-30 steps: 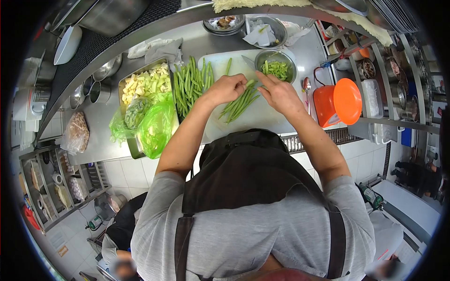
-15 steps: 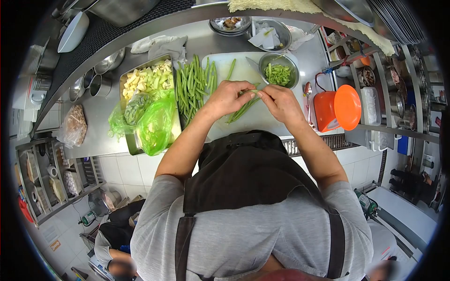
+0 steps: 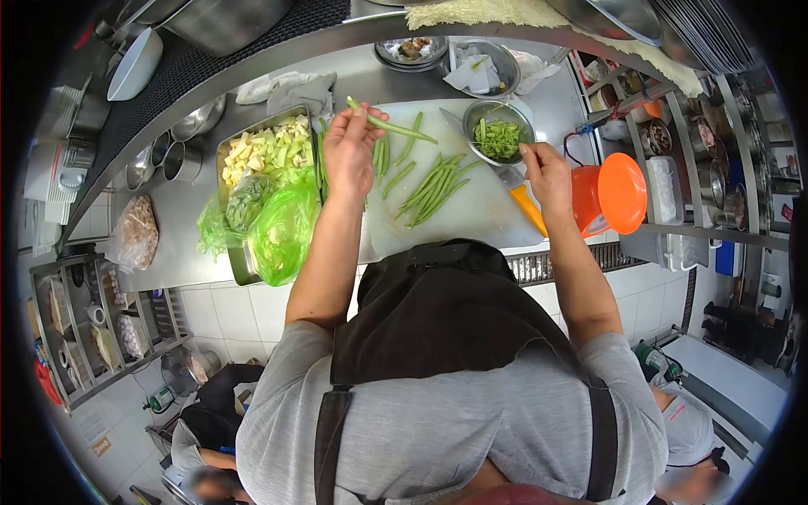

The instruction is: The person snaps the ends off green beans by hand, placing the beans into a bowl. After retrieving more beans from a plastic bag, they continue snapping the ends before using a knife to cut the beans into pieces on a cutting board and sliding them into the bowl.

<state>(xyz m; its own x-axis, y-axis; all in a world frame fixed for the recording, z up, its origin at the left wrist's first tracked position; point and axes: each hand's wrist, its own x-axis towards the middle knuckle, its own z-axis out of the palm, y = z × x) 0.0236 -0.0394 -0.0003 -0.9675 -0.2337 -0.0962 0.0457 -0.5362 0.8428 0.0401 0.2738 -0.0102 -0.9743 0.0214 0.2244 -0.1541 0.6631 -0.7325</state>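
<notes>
My left hand (image 3: 349,151), raised over the left edge of the white cutting board (image 3: 497,227), pinches a long green bean (image 3: 404,129). My right hand (image 3: 549,178) is closed in a pinch at the right rim of a metal bowl (image 3: 528,124); what its fingertips hold, if anything, cannot be made out. Short green pieces (image 3: 497,139) lie in the bowl. On the board rests a loose pile of green beans (image 3: 433,189), with a few single beans nearer my left hand. A knife with a yellow handle (image 3: 528,209) lies partly beneath the bowl, beside my right wrist.
To the left, a metal tray (image 3: 244,268) carries chopped pale vegetables and green plastic bags (image 3: 286,223). An orange scale (image 3: 623,194) stands at the right. Bowls (image 3: 412,55) line the back under a shelf edge (image 3: 353,35). Other people are behind on both sides.
My hands have parted: the left moved up and left with a bean, the right went right to the bowl. The bean pile and knife handle are now uncovered.
</notes>
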